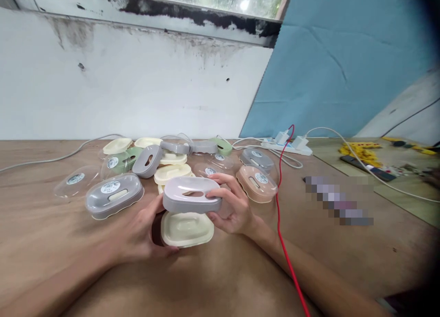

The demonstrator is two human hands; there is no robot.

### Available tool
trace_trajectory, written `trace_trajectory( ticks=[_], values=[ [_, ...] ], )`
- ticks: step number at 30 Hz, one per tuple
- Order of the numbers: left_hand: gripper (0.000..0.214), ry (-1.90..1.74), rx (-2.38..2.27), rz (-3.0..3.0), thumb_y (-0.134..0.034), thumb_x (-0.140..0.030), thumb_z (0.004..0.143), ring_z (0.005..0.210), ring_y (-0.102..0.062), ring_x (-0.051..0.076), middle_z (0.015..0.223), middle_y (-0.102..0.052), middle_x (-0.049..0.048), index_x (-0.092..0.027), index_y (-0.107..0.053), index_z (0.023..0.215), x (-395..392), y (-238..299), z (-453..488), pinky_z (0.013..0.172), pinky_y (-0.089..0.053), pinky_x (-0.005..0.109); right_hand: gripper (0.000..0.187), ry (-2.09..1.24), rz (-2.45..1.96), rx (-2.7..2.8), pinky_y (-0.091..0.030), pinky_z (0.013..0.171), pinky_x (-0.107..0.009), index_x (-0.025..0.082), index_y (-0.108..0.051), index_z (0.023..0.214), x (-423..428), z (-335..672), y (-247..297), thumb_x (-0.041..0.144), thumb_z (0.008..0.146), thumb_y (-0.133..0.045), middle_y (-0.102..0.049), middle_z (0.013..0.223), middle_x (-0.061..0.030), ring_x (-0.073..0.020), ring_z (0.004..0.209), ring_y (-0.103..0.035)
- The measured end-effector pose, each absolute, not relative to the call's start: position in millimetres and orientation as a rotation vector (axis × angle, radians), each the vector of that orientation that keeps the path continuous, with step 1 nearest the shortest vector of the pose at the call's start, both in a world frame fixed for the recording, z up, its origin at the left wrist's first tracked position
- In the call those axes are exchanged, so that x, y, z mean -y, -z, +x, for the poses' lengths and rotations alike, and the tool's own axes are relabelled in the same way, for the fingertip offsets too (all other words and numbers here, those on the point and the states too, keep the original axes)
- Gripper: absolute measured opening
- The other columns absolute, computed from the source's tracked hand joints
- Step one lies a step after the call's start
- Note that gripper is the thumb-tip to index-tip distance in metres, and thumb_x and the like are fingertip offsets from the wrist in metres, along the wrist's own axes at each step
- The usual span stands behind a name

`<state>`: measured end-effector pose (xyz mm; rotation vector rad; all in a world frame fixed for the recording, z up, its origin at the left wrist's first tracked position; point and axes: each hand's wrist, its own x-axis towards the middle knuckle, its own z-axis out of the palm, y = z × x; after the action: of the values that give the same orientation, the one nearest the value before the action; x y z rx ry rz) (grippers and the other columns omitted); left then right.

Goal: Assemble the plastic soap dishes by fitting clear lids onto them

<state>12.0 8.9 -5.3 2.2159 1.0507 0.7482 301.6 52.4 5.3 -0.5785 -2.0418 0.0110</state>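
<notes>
Near the front middle of the table, my right hand point(233, 207) is closed on the right end of a light grey oval plastic shell point(172, 195) with a slot in its top. Its fingers reach over the shell toward the slot, and the thumb lies lower down. Just beneath the shell is a cream oval plastic tray point(187, 230) with a raised middle. My left hand point(139, 234) grips this tray at its left side, thumb at the lower edge; its other fingers are partly hidden. Whether shell and tray touch, I cannot tell.
Behind are a grey shell point(147, 161), cream trays point(172, 172) and clear domed lids point(77, 179). Labelled covered pieces, grey point(117, 202) and pink point(256, 188), flank them. A red cable point(280, 225) runs from a power strip point(288, 146). Yellow items point(360, 153) lie right.
</notes>
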Motion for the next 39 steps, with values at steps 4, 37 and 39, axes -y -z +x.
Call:
trace_trajectory(
  ticks=[4, 37, 39],
  values=[
    [0.109, -0.761, -1.005, 2.188, -0.091, -0.039, 0.073, 0.135, -0.062, 0.039, 0.151, -0.06, 0.0136, -0.032, -0.027, 0.16, -10.1, 6.8, 11.1, 0.107, -0.057, 0.055, 0.026, -0.042, -0.693, 2.022, -0.059, 0.091, -0.049, 0.023, -0.065, 0.105, -57.7, 310.2, -1.8, 0.044, 0.091, -0.059, -0.059, 0.134, -0.017, -0.0326, 0.117, -0.065],
    [0.098, -0.725, -1.11, 2.422, -0.087, -0.036, 0.07, 0.128, -0.057, 0.036, 0.144, -0.051, 0.0092, -0.036, -0.038, 0.156, -7.6, 5.2, 10.2, 0.105, -0.053, 0.048, 0.101, -0.586, -0.671, 2.535, -0.045, 0.116, -0.048, 0.031, -0.039, 0.159, -47.9, 299.2, -6.2, 0.05, 0.073, -0.089, -0.059, 0.149, -0.0095, -0.0309, 0.137, -0.055],
    [0.101, -0.728, -1.104, 2.45, -0.088, -0.042, 0.071, 0.129, -0.057, 0.037, 0.146, -0.051, 0.0104, -0.036, -0.037, 0.157, -7.7, 5.1, 9.6, 0.106, -0.052, 0.05, 0.1, -0.581, -0.682, 2.554, -0.044, 0.117, -0.048, 0.03, -0.041, 0.159, -47.5, 298.7, -7.0, 0.051, 0.073, -0.089, -0.059, 0.149, -0.0101, -0.0313, 0.138, -0.054]
  ],
)
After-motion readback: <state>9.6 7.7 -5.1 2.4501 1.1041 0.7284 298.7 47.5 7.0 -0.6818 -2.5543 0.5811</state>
